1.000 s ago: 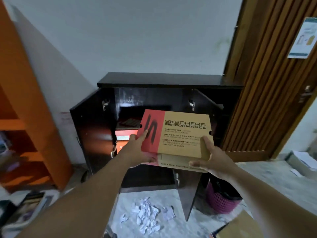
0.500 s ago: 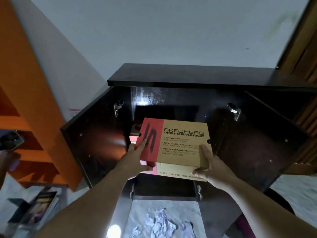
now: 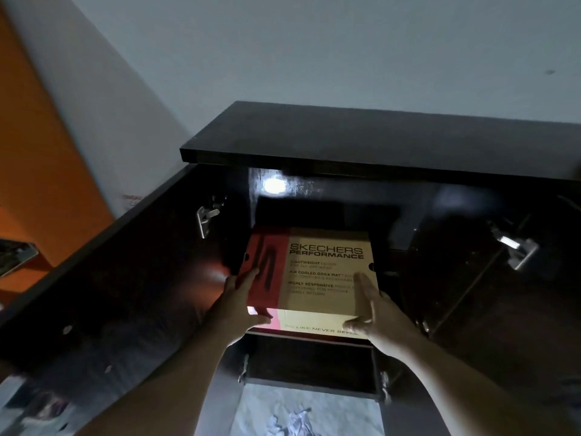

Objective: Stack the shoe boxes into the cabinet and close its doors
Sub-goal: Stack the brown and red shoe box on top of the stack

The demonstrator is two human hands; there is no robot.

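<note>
Head view: I look down and forward into a dark cabinet [image 3: 377, 143] with both doors swung open.
Shoe box: a tan and red shoe box [image 3: 317, 272], printed "SKECHERS PERFORMANCE" on the lid, sits partly inside the cabinet opening, lid up, its near end still sticking out toward me.
Left hand: my left hand [image 3: 242, 297] holds the red near-left corner of the box; the fingers [image 3: 251, 275] lie flat along the lid edge and the thumb curls under the front face.
Right hand: my right hand [image 3: 374, 309] holds the near-right corner; its fingers [image 3: 364, 284] stretch along the right side of the lid, and the thumb presses the front face by the words "GO LIKE NEVER BEFORE".
Grip: both hands clamp the box between them, one at each near corner.
Left door: the left door [image 3: 125, 278] stands open toward me, a metal hinge [image 3: 206, 215] showing at its inner edge.
Right door: the right door [image 3: 503, 309] is open as well, with its own hinge [image 3: 515, 250] catching light.
Inside: a bright glare spot [image 3: 273, 185] sits on the glossy back panel above the box; what the box rests on is too dark to tell.
Below: crumpled white paper [image 3: 292, 420] lies on the pale floor under the cabinet front.
Left side: an orange shelf unit [image 3: 37, 152] stands against the wall.
</note>
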